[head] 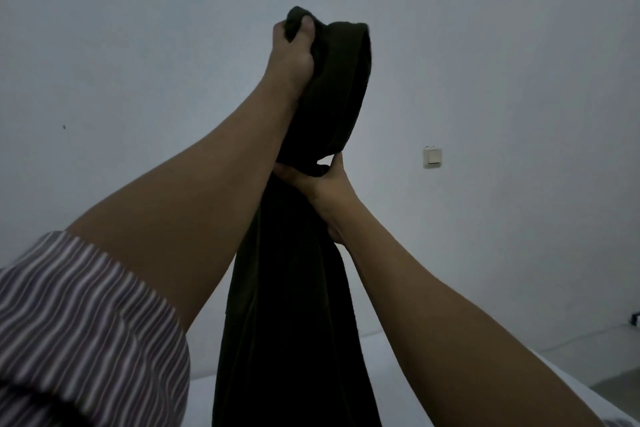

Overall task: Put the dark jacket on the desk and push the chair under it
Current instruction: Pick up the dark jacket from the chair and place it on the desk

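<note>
The dark jacket [294, 305] hangs in a long bunched column in the middle of the view, held up high in front of a pale wall. My left hand [292, 52] is raised and clenched around the jacket's top end. My right hand [322, 191] grips the cloth lower down, just under a folded loop of fabric. The lower part of the jacket drops past the bottom edge of the frame. A white flat surface [398, 392] lies below, behind the jacket. No chair is visible.
A pale wall [138, 45] fills most of the view, with a white light switch [432, 157] to the right. A strip of grey floor [588, 357] shows at the lower right. My striped sleeve [69, 340] covers the lower left corner.
</note>
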